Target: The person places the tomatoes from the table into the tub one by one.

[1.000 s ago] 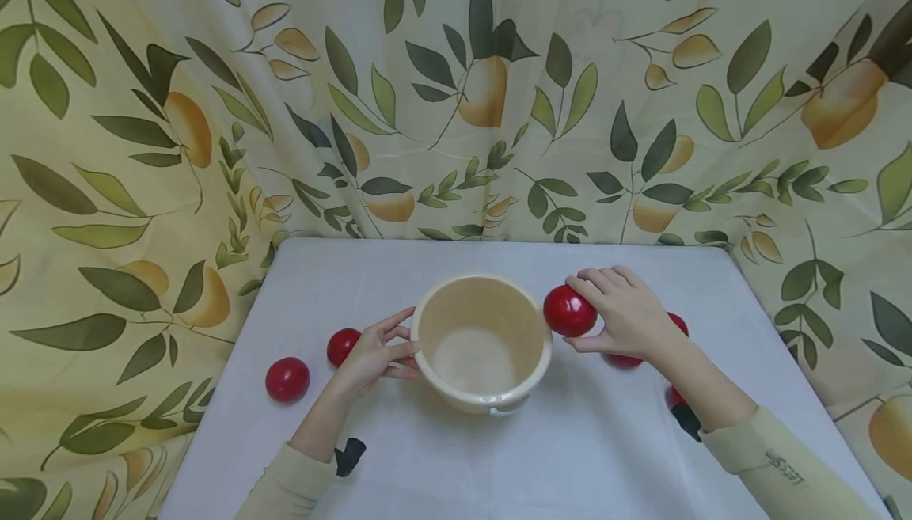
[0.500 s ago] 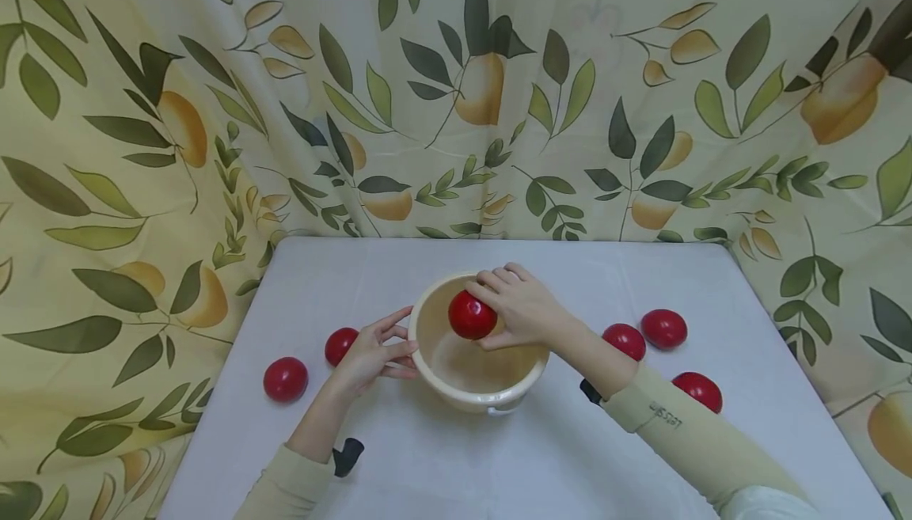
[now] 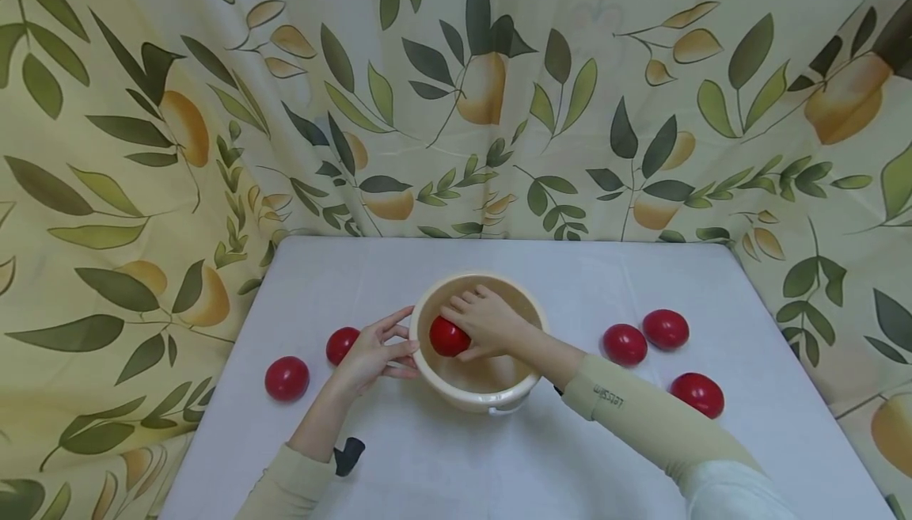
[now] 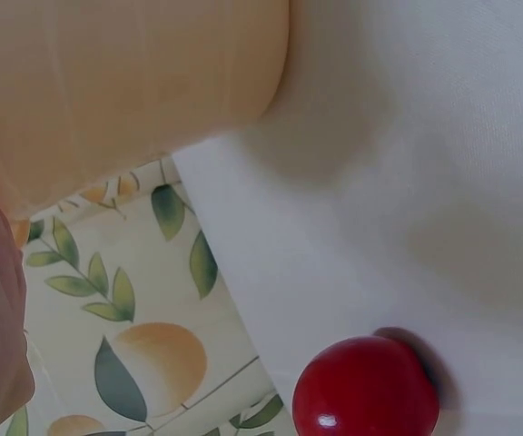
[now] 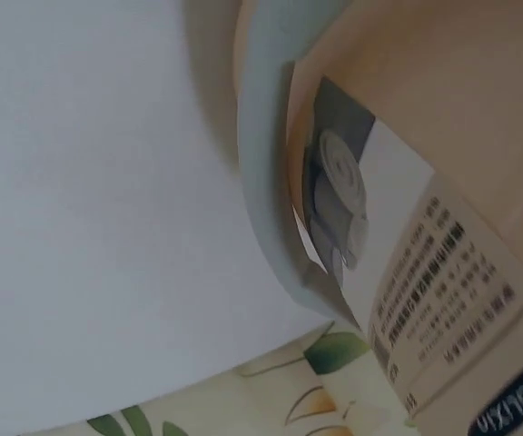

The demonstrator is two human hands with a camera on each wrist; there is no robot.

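A cream bucket (image 3: 466, 401) stands upright on the white table. Inside it, my right hand (image 3: 492, 322) holds a glossy, round, red apple-like fruit (image 3: 447, 338) with spread fingers and thumb. At the bucket's left side, my left hand (image 3: 378, 352) rests its fairly straight fingers and thumb against the rim and outer wall. Behind that hand, another red fruit (image 3: 342, 344) is partly hidden. In the left wrist view, the bucket wall (image 4: 134, 82) shows above a red fruit (image 4: 366, 389). The right wrist view shows a printed label (image 5: 443, 282) on the bucket; the hand itself is out of sight there.
A red fruit (image 3: 287, 378) lies at the left of the table (image 3: 492, 472). Three more lie at the right: one nearest the bucket (image 3: 625, 344), one behind it (image 3: 666, 328) and one in front (image 3: 697, 394). A leaf-patterned curtain (image 3: 499, 164) hangs at the back.
My right hand has carried the red fruit leftward over the rim and down into the bucket. The fruits at the right have come into full view. My left hand stays at the bucket.
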